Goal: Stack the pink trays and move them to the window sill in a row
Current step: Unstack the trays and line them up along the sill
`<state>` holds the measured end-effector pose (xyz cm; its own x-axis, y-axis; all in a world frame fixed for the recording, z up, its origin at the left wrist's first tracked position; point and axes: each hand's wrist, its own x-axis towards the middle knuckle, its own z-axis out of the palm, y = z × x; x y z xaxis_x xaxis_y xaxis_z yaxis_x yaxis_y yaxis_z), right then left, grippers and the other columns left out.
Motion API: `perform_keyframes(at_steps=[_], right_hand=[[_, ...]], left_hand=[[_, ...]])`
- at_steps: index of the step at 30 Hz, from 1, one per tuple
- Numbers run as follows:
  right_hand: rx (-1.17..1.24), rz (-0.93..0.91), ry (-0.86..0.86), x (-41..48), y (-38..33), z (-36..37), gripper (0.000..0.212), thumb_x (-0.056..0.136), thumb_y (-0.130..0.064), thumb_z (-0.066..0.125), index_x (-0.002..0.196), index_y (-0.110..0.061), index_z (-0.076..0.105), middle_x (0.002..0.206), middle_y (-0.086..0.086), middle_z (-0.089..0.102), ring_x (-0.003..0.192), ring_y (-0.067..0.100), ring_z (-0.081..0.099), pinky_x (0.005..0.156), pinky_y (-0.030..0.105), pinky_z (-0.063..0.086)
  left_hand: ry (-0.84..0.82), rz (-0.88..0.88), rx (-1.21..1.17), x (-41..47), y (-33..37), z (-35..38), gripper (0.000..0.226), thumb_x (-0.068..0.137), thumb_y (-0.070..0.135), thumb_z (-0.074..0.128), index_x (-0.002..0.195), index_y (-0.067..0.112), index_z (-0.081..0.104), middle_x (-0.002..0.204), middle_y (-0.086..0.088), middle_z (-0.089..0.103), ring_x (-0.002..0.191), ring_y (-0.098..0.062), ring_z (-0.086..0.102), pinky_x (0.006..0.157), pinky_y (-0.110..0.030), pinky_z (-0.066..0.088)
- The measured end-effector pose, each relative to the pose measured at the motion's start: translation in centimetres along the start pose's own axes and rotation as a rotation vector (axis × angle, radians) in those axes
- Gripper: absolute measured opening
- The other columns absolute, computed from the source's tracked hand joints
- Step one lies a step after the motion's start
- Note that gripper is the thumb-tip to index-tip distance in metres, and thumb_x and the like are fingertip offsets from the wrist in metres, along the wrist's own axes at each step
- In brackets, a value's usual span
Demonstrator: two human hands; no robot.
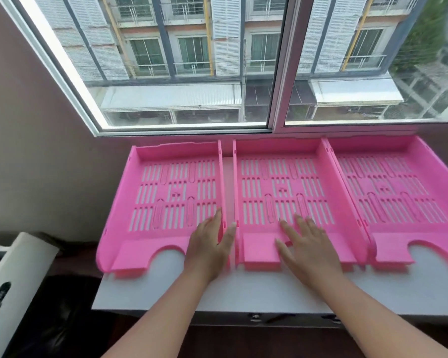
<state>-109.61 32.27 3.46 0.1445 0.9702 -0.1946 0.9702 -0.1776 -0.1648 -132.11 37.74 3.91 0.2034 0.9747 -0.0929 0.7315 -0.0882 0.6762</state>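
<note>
Three pink slotted trays lie side by side on the white window sill. The left tray and the middle tray have a narrow gap between them. The right tray touches the middle one. My left hand straddles the left tray's right wall, fingers inside the tray and thumb in the gap. My right hand lies flat with fingers spread on the floor of the middle tray near its front edge.
The window rises directly behind the trays. A brown wall stands to the left. A white object with a black label sits at lower left, beside a dark area below the sill.
</note>
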Motion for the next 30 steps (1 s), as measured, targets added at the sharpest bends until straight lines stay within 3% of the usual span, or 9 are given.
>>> perform_keyframes(at_steps=[11, 16, 20, 22, 23, 24, 26, 27, 30], right_hand=[[-0.037, 0.001, 0.037, -0.1, -0.7, 0.3, 0.070, 0.088, -0.065, 0.005, 0.153, -0.039, 0.014, 0.164, 0.005, 0.013, 0.150, 0.025, 0.009, 0.121, 0.048, 0.012], [0.040, -0.133, 0.317, -1.3, 0.6, -1.5, 0.062, 0.092, -0.059, 0.032, 0.136, -0.022, 0.055, 0.147, 0.010, 0.047, 0.140, 0.029, 0.036, 0.116, 0.052, 0.024], [0.087, 0.192, 0.551, -1.2, 5.9, -3.2, 0.060, 0.089, -0.034, 0.058, 0.144, -0.015, 0.041, 0.152, 0.019, 0.034, 0.141, 0.038, 0.029, 0.115, 0.055, 0.025], [0.246, 0.380, 0.415, -1.1, 7.7, -3.7, 0.074, 0.090, -0.031, 0.059, 0.153, -0.022, 0.020, 0.157, 0.019, 0.026, 0.133, 0.040, 0.042, 0.093, 0.051, 0.052], [0.356, 0.396, 0.358, -1.0, 7.9, -3.6, 0.074, 0.093, -0.027, 0.056, 0.154, -0.025, 0.014, 0.149, 0.019, 0.038, 0.111, 0.037, 0.061, 0.063, 0.038, 0.060], [0.452, 0.351, 0.336, -1.0, 7.9, -3.3, 0.072, 0.095, -0.022, 0.053, 0.155, -0.025, 0.014, 0.126, 0.018, 0.057, 0.077, 0.028, 0.067, 0.041, 0.028, 0.051], [0.520, 0.253, 0.363, -0.9, 7.6, -2.6, 0.068, 0.096, -0.012, 0.050, 0.155, -0.022, 0.018, 0.071, -0.003, 0.053, 0.044, 0.012, 0.045, 0.031, 0.020, 0.033], [0.525, 0.228, 0.375, -0.9, 7.4, -2.3, 0.067, 0.096, -0.009, 0.050, 0.155, -0.020, 0.021, 0.064, -0.009, 0.044, 0.041, 0.009, 0.039, 0.030, 0.014, 0.028], [0.506, 0.199, 0.413, -0.8, 7.1, -2.0, 0.066, 0.094, -0.005, 0.053, 0.153, -0.017, 0.026, 0.081, 0.003, 0.064, 0.043, 0.003, 0.038, 0.028, 0.012, 0.025]], left_hand=[[-0.016, 0.002, 0.149, 0.7, 0.9, 0.6, 0.083, 0.080, 0.069, 0.032, 0.152, 0.033, 0.009, 0.153, -0.003, 0.035, 0.140, -0.025, 0.029, 0.113, -0.047, 0.029], [0.080, 0.106, 0.189, -1.0, 1.1, 0.7, 0.085, 0.081, 0.065, 0.045, 0.150, 0.027, 0.013, 0.143, 0.001, 0.049, 0.129, -0.018, 0.046, 0.104, -0.035, 0.037], [0.174, 0.099, 0.207, -2.0, 1.1, 1.3, 0.076, 0.084, 0.053, 0.046, 0.148, 0.021, 0.022, 0.131, 0.000, 0.059, 0.119, -0.020, 0.055, 0.098, -0.035, 0.044], [0.214, 0.101, 0.205, -2.1, 1.5, 1.6, 0.071, 0.084, 0.050, 0.043, 0.147, 0.022, 0.026, 0.121, 0.002, 0.064, 0.111, -0.020, 0.059, 0.093, -0.037, 0.048], [0.226, 0.099, 0.202, -2.1, 1.7, 1.7, 0.069, 0.084, 0.049, 0.042, 0.146, 0.022, 0.028, 0.114, 0.003, 0.066, 0.106, -0.020, 0.060, 0.090, -0.037, 0.049], [0.239, 0.090, 0.202, -2.2, 1.8, 1.8, 0.068, 0.084, 0.049, 0.041, 0.145, 0.022, 0.030, 0.107, 0.003, 0.066, 0.101, -0.020, 0.061, 0.087, -0.038, 0.050], [0.274, 0.045, 0.204, -2.3, 1.6, 1.7, 0.066, 0.083, 0.048, 0.038, 0.143, 0.021, 0.035, 0.092, 0.006, 0.063, 0.092, -0.022, 0.061, 0.081, -0.040, 0.051], [0.286, 0.017, 0.207, -2.3, 1.5, 1.5, 0.065, 0.083, 0.047, 0.037, 0.143, 0.020, 0.036, 0.085, 0.009, 0.058, 0.089, -0.023, 0.061, 0.079, -0.041, 0.051], [0.255, -0.045, 0.233, -2.2, 1.5, 1.3, 0.066, 0.083, 0.049, 0.034, 0.143, 0.021, 0.036, 0.075, 0.012, 0.048, 0.091, -0.027, 0.059, 0.085, -0.048, 0.050]])
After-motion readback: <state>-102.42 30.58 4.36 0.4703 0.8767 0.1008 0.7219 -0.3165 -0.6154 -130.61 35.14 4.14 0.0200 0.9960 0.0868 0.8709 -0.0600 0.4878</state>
